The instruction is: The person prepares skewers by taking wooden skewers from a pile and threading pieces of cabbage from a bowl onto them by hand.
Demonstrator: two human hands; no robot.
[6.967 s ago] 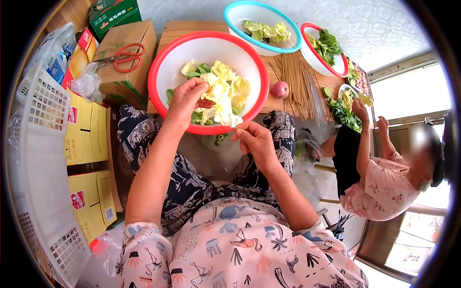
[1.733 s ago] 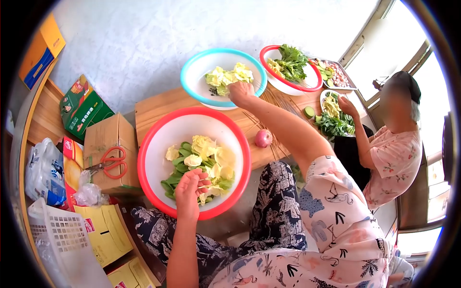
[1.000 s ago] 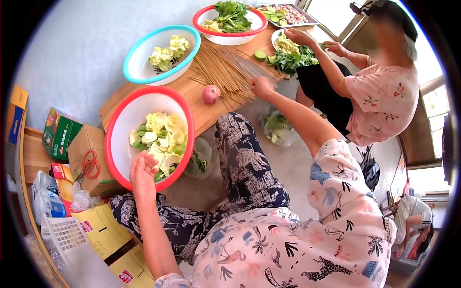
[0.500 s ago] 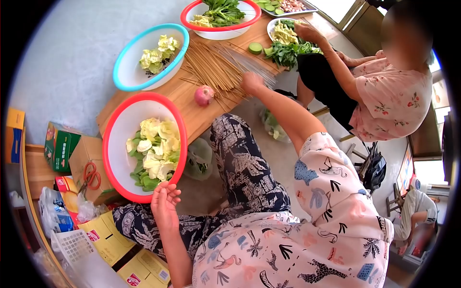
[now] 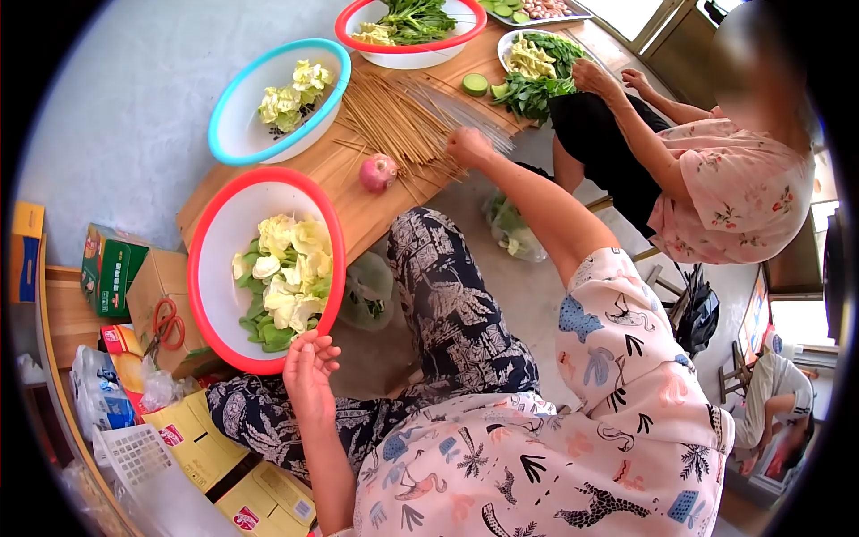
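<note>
My left hand is palm up by the near rim of a red-rimmed white basin, fingers loosely curled and apart, with nothing in them. In that basin lie pale yellow cabbage leaves and green leaves. On the wooden table, my right hand is closed at the lower right end of a spread of bamboo skewers. Its fingertips are partly hidden, and how many skewers it grips I cannot make out. A purple onion sits just left of the skewers.
A blue-rimmed basin of cabbage and another red-rimmed basin of greens stand on the table. Across sits another person, hands near a plate of greens. Red scissors rest at a cardboard box on the left.
The other person's hands have drawn back from the plate of greens, and one is now raised. My hands stay nearly where they were; my left fingers have loosened slightly.
</note>
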